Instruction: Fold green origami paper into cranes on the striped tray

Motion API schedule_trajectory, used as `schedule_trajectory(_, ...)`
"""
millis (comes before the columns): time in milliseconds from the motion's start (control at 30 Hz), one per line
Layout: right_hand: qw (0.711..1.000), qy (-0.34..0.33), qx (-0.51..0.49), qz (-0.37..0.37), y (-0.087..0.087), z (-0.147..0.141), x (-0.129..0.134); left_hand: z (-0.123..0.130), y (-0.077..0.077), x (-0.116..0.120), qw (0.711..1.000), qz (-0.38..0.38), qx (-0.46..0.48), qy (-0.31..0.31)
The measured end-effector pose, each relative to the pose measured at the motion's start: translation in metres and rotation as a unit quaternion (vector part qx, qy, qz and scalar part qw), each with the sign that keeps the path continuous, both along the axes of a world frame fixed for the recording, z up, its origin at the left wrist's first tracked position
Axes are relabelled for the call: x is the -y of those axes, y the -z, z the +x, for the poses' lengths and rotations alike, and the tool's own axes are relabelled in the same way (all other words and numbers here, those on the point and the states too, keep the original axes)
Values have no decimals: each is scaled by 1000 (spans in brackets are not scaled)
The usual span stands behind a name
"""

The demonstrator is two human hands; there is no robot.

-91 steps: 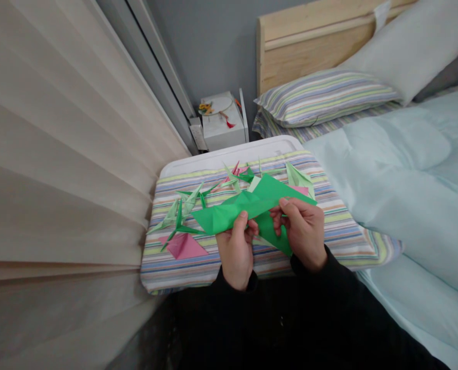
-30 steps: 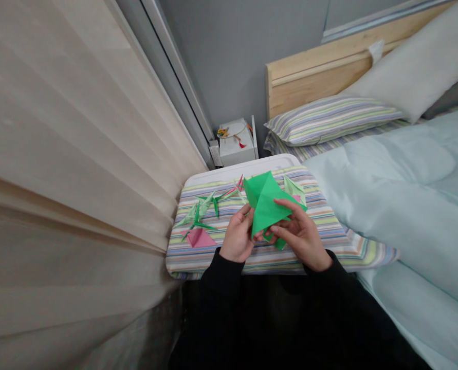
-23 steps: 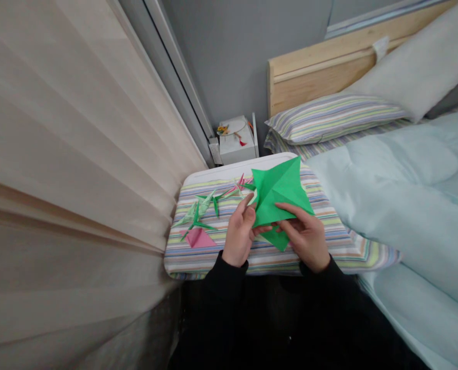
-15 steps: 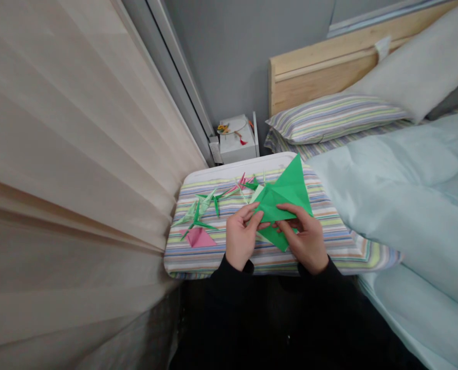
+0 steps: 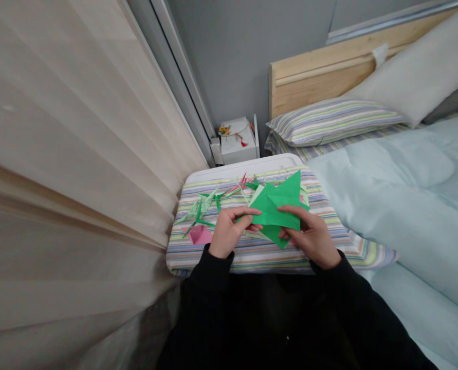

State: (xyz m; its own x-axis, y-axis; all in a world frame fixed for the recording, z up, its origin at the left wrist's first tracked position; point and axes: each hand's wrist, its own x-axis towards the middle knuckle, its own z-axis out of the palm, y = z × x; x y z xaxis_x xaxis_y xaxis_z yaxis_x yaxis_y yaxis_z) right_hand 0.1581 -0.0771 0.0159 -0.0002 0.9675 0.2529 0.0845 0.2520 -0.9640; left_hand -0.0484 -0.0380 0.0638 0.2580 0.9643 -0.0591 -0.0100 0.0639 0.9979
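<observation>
A folded sheet of green origami paper (image 5: 275, 208) is held above a striped cloth-covered board (image 5: 259, 255), with pointed corners sticking up and down. My left hand (image 5: 231, 231) pinches its left edge, and my right hand (image 5: 311, 236) grips its right side. Finished green paper cranes (image 5: 201, 208) lie to the left, beside a pink paper piece (image 5: 200, 235). More small cranes, pink and green, sit partly hidden behind the green sheet.
A white tray rim (image 5: 244, 167) edges the board's far side. A pale curtain (image 5: 78, 154) fills the left. On the right are a pale blue quilt (image 5: 398, 205) and a striped pillow (image 5: 331, 122). A white box (image 5: 238, 141) stands beyond the board.
The green paper has gone from a long strip to a compact pointed shape. My hands have spread apart to either side of it, and the left one has shifted lower left.
</observation>
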Motion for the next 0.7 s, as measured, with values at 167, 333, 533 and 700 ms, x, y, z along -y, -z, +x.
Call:
schedule_trajectory(167, 999, 14, 28, 40, -6, 6, 3, -8, -17, 0, 988, 13, -109, 110)
schedule_trajectory(333, 999, 44, -22, 10, -6, 5, 5, -8, -17, 1, 988, 23, -103, 110)
schedule_trajectory(533, 998, 43, -38, 4, -12, 3, 3, -2, -13, -3, 973, 197, -120, 4)
schedule_trajectory(700, 987, 134, 89, -6, -29, 5, 9, -4, -9, -6, 961, 224, -147, -62)
